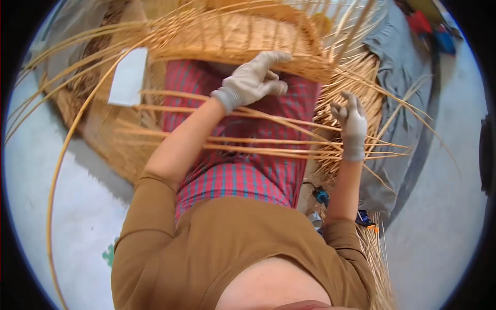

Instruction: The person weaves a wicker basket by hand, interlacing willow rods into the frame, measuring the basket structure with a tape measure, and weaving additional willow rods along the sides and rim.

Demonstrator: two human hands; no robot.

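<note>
A woven wicker basket (243, 31), with upright stakes along its edge, stands beyond my knees. My left hand (250, 85), in a light knit glove, has its index finger stretched along the basket's near edge. Its other fingers are loosely bent and apart, holding nothing. Several long wicker rods (268, 140) lie across my lap, some passing beneath my left wrist. My right hand (353, 121), also gloved, hovers beside the right ends of these rods with fingers apart and slightly curled. Nothing shows in its grip.
A thick bundle of wicker rods (361, 88) lies on grey cloth (403, 57) at my right. Long rods (77, 119) arc out at the left, near a white sheet-like piece (129, 77). Small blue items (320, 195) sit by my right hip. Red and blue objects lie at the upper right.
</note>
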